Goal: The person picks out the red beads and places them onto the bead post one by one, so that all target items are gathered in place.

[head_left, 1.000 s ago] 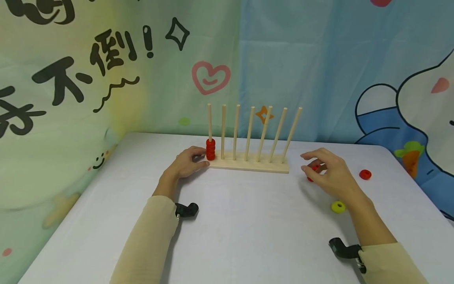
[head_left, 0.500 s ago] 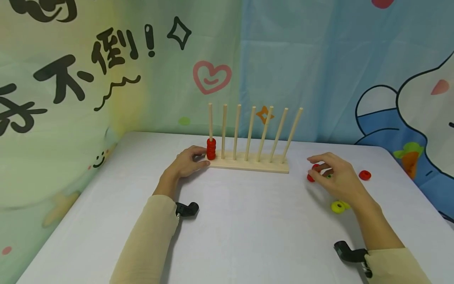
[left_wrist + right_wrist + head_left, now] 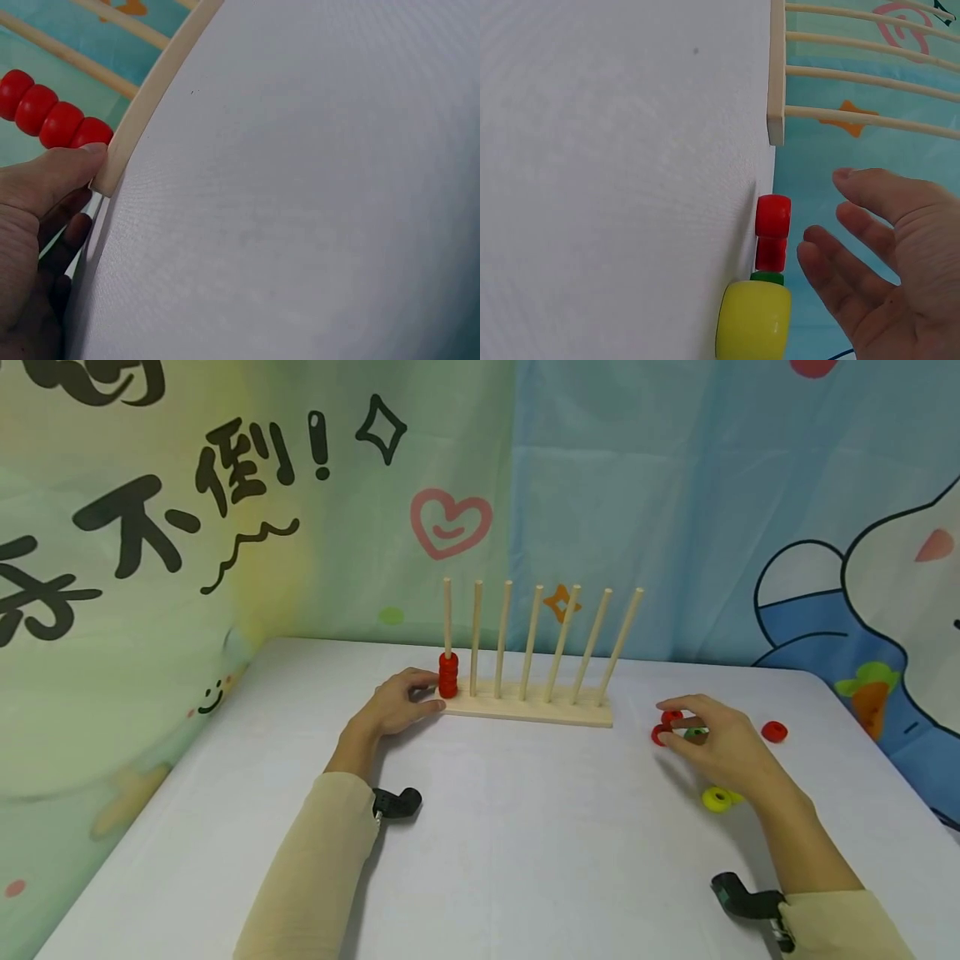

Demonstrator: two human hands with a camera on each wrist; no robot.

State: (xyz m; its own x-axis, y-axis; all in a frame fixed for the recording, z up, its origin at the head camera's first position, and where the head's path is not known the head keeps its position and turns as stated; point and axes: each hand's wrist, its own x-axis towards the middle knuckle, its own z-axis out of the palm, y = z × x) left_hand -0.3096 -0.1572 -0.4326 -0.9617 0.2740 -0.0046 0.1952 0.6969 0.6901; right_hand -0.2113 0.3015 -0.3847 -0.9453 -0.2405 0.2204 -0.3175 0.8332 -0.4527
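Observation:
A wooden peg stand (image 3: 528, 714) with several upright pegs stands at the back of the table. A stack of several red beads (image 3: 447, 677) sits on its leftmost peg. My left hand (image 3: 397, 703) grips the base's left end, the thumb (image 3: 71, 166) in front by the lowest bead. To the right of the stand, my right hand (image 3: 718, 745) hovers just above loose beads, its fingers apart and lightly bent. Near its fingertips lie a red bead (image 3: 660, 735) and another red bead (image 3: 771, 255), with a green bead (image 3: 767, 278) close by. Nothing is held in it.
A separate red bead (image 3: 774, 732) lies right of my right hand. Yellow beads (image 3: 717, 799) lie nearer to me, below the right wrist. A printed cloth backdrop (image 3: 600, 485) hangs behind the white table (image 3: 510, 827).
My right hand has shifted right and a little toward me, so the red beads and a green bead show more. The left hand stays on the stand.

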